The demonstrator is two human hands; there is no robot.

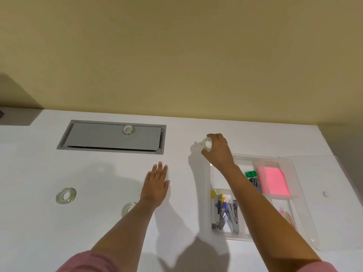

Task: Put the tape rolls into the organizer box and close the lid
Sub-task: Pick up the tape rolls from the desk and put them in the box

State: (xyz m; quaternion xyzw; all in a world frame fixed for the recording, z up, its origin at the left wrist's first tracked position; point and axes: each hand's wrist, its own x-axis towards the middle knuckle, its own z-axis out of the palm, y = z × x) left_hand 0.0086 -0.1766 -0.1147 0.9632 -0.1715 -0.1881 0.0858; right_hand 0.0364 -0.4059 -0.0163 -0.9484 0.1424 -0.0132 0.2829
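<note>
Setting: a white desk (255,134) against a plain yellowish wall (176,55), seen from above by the person working at it.
Right hand (218,152): reaches toward the desk's far edge, just beyond the box's far left corner; fingers curl around a clear tape roll (207,144), pinching it by its rim. Whether the roll rests on the desk or is lifted cannot be told.
Left hand (158,183): lies flat and empty, palm down, fingers together and straight, near the middle of the desk.
Tape roll on hatch (128,130): a clear roll lies flat on a grey cable hatch (98,138) set into the desk near its far edge.
Tape roll at left (65,195): a clear roll lies flat toward the desk's left side.
Tape roll by forearm (127,209): a clear roll, partly hidden behind the left forearm, near the desk's front.
Organizer box (243,158): clear plastic with compartments, at the desk's right side, open.
Lid (326,213): clear, lying flat to the right of the box.
Box contents: staplers (225,214) in the near left compartment, pink sticky notes (273,180) at far right, coloured paper clips (288,216) at near right, a green item (251,174) mid-box.
Sleeves (88,262): pink, at both arms.
</note>
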